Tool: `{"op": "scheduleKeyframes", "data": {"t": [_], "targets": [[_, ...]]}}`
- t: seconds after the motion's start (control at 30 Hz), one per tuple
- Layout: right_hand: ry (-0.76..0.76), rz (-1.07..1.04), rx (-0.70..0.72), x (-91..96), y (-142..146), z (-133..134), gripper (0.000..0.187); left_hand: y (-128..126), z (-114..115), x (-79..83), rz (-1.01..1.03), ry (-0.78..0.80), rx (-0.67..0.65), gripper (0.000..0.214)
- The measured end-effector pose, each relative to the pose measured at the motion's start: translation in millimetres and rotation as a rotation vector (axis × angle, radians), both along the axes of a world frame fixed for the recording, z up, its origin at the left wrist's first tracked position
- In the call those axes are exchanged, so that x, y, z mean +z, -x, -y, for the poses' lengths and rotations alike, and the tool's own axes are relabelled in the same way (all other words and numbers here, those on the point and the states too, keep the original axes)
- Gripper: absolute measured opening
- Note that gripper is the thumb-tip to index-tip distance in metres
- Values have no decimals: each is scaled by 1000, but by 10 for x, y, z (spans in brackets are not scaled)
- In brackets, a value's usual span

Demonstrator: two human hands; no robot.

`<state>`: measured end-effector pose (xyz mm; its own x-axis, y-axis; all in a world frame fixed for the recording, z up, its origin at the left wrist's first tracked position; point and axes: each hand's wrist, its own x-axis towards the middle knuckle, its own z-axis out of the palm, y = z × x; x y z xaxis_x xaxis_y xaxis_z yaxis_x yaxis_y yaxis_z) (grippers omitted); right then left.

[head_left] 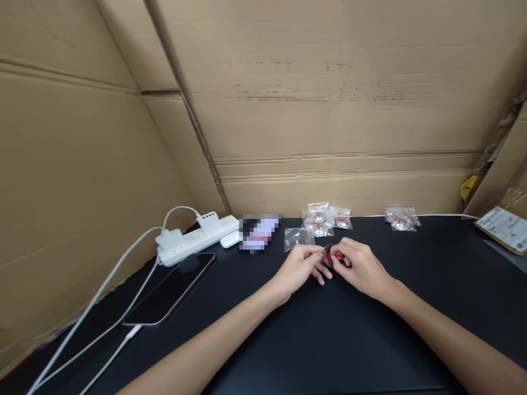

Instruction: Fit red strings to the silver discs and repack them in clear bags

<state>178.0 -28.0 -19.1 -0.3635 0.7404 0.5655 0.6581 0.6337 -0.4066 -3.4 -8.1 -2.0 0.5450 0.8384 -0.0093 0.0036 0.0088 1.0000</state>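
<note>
The left hand (303, 267) pinches the disc (327, 255) edgewise (seemingly to steady it); the curled right hand (362, 269) grips its red part (338, 255).

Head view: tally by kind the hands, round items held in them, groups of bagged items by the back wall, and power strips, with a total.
Hands: 2 (left hand, right hand)
Round item held, with red showing beside it: 1
Groups of bagged items: 2 (left group, right group)
Power strip: 1
Total: 6
</note>
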Motion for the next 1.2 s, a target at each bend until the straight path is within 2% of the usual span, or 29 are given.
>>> {"op": "scheduleKeyframes", "data": {"t": [0.17,0.53,0.77,1.0,1.1,1.2], "targets": [[-20,25,11,-10,11,2,14,4,6,3,-14,-36,-15,27],[-36,95,3,-34,17,10,18,15,8,-5,24,2,-12,27],[-136,225,-15,-71,39,12,21,14,26,-16,23,-29,-11,28],[-285,343,31,-17,52,40,25,24,24,-5,21,23,-23,24],[-297,320,33,-13,57,38,25,27,28,13,26,28,-19,23],[-248,224,3,-33,46,16,23,22,39,33,42,27,-20,23]]}}
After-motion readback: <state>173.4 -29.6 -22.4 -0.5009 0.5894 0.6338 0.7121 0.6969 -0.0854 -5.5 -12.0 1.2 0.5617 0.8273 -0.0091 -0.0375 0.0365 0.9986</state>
